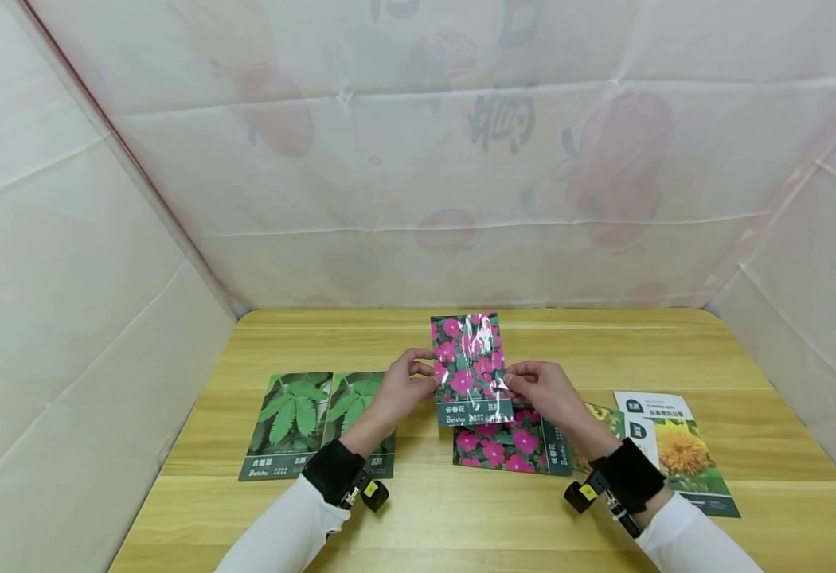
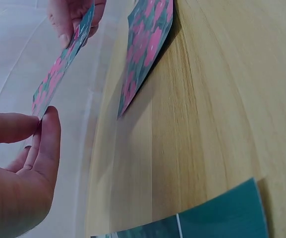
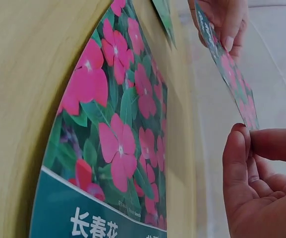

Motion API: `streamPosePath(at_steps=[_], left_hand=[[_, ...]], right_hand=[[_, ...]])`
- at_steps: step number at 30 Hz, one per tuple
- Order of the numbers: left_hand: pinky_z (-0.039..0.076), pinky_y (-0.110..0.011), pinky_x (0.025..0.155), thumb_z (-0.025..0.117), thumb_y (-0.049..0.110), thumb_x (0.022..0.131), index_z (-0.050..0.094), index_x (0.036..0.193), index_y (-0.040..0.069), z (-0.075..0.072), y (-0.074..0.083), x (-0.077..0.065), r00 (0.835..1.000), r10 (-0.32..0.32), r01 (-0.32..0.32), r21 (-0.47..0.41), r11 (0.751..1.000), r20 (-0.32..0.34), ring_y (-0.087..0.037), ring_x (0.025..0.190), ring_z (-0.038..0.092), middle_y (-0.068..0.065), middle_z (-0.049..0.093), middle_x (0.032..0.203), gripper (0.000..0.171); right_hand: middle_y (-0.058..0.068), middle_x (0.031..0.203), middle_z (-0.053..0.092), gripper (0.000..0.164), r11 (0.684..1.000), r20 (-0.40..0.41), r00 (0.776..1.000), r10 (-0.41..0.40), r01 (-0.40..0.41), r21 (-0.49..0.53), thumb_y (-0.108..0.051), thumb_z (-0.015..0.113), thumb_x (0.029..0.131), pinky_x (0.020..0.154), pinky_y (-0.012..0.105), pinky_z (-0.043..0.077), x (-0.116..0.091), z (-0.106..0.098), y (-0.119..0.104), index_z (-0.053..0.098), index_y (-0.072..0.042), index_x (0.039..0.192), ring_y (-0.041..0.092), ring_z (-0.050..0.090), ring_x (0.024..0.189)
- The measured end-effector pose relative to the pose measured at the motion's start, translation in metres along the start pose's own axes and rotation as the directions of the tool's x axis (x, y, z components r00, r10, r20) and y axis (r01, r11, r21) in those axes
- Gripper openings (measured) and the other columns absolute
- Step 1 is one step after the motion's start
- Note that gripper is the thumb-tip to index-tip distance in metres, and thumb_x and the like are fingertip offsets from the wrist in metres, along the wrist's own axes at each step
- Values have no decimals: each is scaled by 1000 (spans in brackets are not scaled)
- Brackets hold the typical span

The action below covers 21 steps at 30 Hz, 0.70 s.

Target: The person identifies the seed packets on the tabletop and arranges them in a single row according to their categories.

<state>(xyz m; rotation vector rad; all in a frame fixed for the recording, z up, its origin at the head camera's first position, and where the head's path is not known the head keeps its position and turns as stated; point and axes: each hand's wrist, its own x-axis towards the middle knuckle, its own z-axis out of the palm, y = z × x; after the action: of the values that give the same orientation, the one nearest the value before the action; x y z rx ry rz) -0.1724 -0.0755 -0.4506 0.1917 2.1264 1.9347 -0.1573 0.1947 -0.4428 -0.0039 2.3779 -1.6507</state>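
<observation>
Between both hands, a seed packet with pink flowers (image 1: 466, 366) is held upright above the table. My left hand (image 1: 409, 386) pinches its left edge between thumb and fingers, and my right hand (image 1: 543, 390) pinches the right edge. In the left wrist view the held packet (image 2: 58, 74) is seen nearly edge-on, raised off the wood. A second pink-flower packet (image 1: 497, 450) lies sideways on the table just below, partly covered by the held one. In the right wrist view this lying packet (image 3: 118, 134) appears large and close.
Two green-leaf packets (image 1: 292, 418) lie side by side at the left, one partly behind my left forearm. To the right, a yellow-flower packet (image 1: 683, 454) overlaps others near my right wrist. White fabric walls (image 1: 389, 199) surround the wooden table (image 1: 432, 517).
</observation>
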Motion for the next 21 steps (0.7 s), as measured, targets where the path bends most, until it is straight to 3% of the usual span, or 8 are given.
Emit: streamPosePath(at_steps=[5,8,10,14,17,19,21], left_hand=[[60,-51,90,62,-3,100,50,141,-2,-1,-1,0,999,-6,6,9,1000,-33,-21,87,69,-20,64,110,43],[60,-53,89,62,-4,100,50,141,-2,-5,0,-1,998,1,-1,2,1000,-60,-21,84,69,-18,64,107,43],[61,-51,89,62,-4,99,51,142,-1,-8,0,-1,997,1,-2,-6,1000,-78,-20,85,69,-17,65,106,44],[60,-50,89,62,-4,100,51,143,0,-17,0,-3,994,1,-2,-12,1000,-111,-24,87,69,-18,64,106,45],[59,-53,90,62,-3,100,51,144,1,-24,0,-5,991,-2,1,-8,1000,-134,-27,88,69,-20,64,108,45],[59,-54,90,62,-4,100,50,144,0,-27,1,-5,990,-5,4,-5,1000,-144,-27,90,69,-21,64,108,45],[59,-55,90,62,-3,100,50,144,1,-30,1,-6,989,-9,10,6,1000,-146,-26,89,70,-21,64,108,46]], right_hand=[[12,106,74,36,997,-32,998,-60,58,-42,-25,62,107,87,41,62,-3,1,1,68,4,127,23,72,93],[7,101,74,34,965,-76,981,-179,160,-208,-30,61,107,80,35,61,-7,0,6,71,-2,123,19,71,88],[3,97,73,27,892,-79,954,-290,240,-382,-27,62,107,71,33,59,-11,1,10,72,-5,120,14,68,79],[0,93,72,13,612,5,869,-495,353,-707,-18,75,98,63,33,57,-20,4,18,77,-9,106,12,65,73],[3,95,73,14,453,94,833,-545,387,-803,-22,81,92,67,35,61,-26,6,22,79,-10,99,18,70,82],[5,100,73,20,401,141,837,-528,392,-828,-28,81,92,73,38,62,-29,8,25,79,-10,103,22,71,90],[8,107,73,29,377,188,848,-496,406,-833,-33,80,93,80,42,62,-32,8,28,79,-10,111,26,70,98]])
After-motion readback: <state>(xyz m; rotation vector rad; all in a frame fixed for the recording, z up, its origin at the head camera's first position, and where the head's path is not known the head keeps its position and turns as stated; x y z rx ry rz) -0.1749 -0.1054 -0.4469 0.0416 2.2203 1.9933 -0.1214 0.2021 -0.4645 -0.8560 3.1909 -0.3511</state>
